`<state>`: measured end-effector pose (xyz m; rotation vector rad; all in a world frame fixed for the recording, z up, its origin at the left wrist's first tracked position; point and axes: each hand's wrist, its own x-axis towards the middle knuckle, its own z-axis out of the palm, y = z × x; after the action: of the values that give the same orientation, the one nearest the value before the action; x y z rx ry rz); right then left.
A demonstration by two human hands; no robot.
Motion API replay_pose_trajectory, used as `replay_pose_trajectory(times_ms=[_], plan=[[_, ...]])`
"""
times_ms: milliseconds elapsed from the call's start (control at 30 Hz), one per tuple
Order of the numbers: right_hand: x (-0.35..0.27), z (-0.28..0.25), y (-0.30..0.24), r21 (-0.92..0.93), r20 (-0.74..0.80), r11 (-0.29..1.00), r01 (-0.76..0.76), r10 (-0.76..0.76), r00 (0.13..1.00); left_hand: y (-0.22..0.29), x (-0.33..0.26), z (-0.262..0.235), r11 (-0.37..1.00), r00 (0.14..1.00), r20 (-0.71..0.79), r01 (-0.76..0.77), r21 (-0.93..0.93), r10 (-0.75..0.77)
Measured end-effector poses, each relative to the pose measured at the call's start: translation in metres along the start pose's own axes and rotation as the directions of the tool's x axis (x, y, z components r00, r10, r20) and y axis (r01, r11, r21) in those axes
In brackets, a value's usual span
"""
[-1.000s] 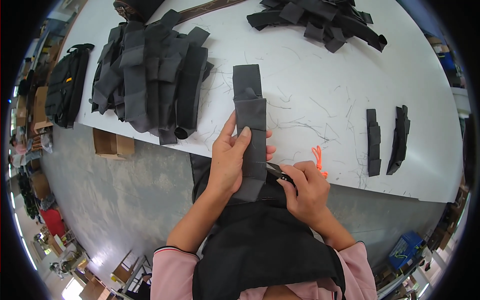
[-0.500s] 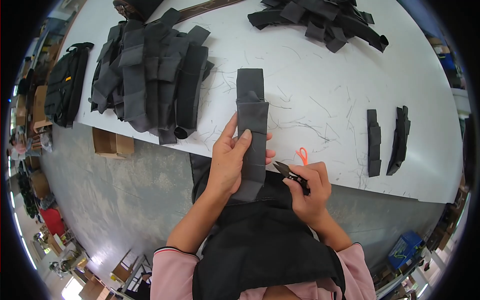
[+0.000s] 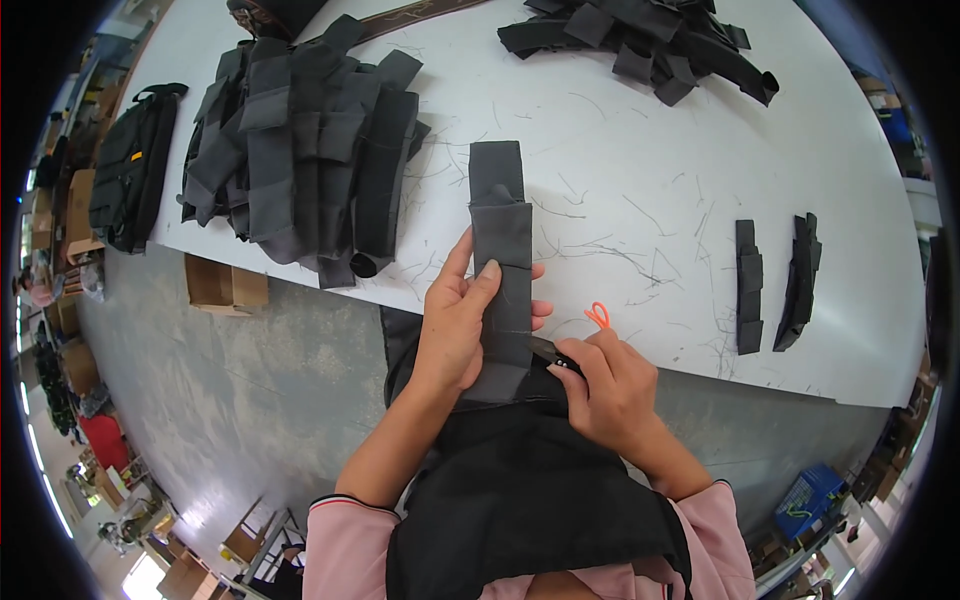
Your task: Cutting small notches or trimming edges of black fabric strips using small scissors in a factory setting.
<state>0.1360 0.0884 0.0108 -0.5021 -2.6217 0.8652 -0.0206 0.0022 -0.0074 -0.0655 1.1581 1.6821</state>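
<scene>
The person's left hand (image 3: 455, 325) gripped a dark grey fabric strip (image 3: 503, 235), thumb across its face and fingers behind it. The strip pointed roughly at 12 o'clock, its upper end over the white bench (image 3: 840, 140) and its lower end above the black apron (image 3: 530, 490). At the strip's 5 o'clock, the right hand (image 3: 615, 385) had its fingers closed around black thread snips (image 3: 560, 358), tips at the strip's right edge; whether the blades were parted could not be told. An orange loop (image 3: 598, 316) stuck out beside that hand, at 4 o'clock from the strip. A large pile of similar strips (image 3: 300, 150) lay at 10 o'clock, another heap (image 3: 650, 45) at 1 o'clock. Loose threads (image 3: 610, 248) lay at 3 o'clock, with two narrow dark pieces (image 3: 748, 290) farther out.
</scene>
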Motion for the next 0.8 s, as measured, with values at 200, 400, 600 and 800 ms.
replay_pose_trajectory(times_ms=[200, 400, 600, 800], plan=[[-0.004, 0.001, -0.001, -0.037, -0.011, 0.999, 0.023, -0.024, 1.000, 0.000, 0.001, -0.001, 1.000, 1.000, 0.013, 0.022, 0.018, -0.022], [-0.002, -0.001, -0.002, -0.035, -0.011, 0.999, 0.037, -0.038, 0.999, 0.000, 0.001, -0.003, 0.997, 0.998, 0.035, 0.052, 0.061, -0.054], [-0.004, 0.001, 0.001, -0.071, -0.005, 0.994, 0.085, -0.086, 0.996, -0.001, -0.001, -0.004, 0.994, 0.997, 0.013, 0.076, 0.077, -0.077], [-0.010, 0.003, 0.001, 0.063, -0.081, 0.998, -0.010, 0.015, 0.997, 0.000, 0.000, -0.001, 0.994, 0.996, 0.029, 0.082, 0.076, -0.084]])
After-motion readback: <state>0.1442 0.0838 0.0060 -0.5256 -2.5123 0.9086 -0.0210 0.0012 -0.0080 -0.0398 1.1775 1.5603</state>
